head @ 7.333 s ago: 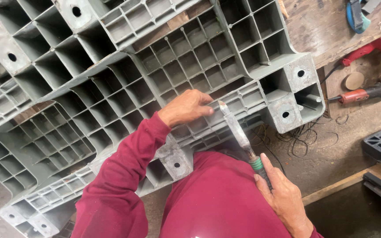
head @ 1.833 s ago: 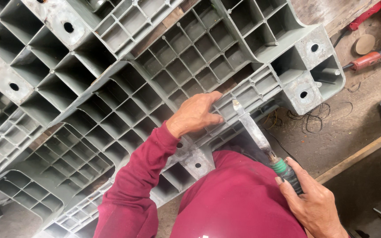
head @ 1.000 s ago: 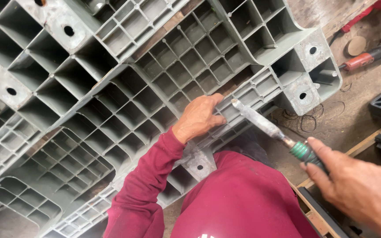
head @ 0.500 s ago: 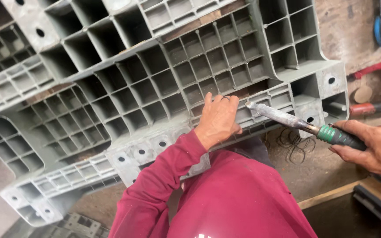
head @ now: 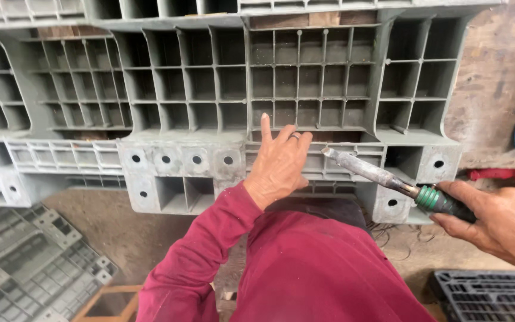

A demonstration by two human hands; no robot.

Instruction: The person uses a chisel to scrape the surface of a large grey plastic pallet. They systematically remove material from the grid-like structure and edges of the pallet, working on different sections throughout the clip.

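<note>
— Since half a second back, what moved?

— Mostly the view: the big grey plastic pallet with its grid of square cells (head: 210, 89) now lies square across the picture instead of slanting, and the right hand (head: 502, 223) has drawn a little nearer the pallet's edge.

— What is that hand holding?

— A long tool with a dull metal shaft and a green-and-black handle (head: 382, 177). The fingers are wrapped around the handle, fully closed on it.

— Which way does the tool point?

— Its long axis runs from lower right to upper left, only slightly tilted from level. The metal tip points left and a bit up, reaching the ribbed front rail of the pallet, just beside the fingers of the left hand (head: 278, 164). Whether the tip actually touches the plastic I cannot tell.

— And the left hand?

— Flat on that rail, fingers spread and pointing up, gripping nothing. There is a ring on one finger, and the dark red sleeve (head: 204, 256) runs down from it.

— Anything else around?

— Another grey pallet (head: 25, 262) lies lower left, a black one (head: 490, 295) lower right, and a red object (head: 505, 177) sits on the dirty floor behind the right hand.
</note>
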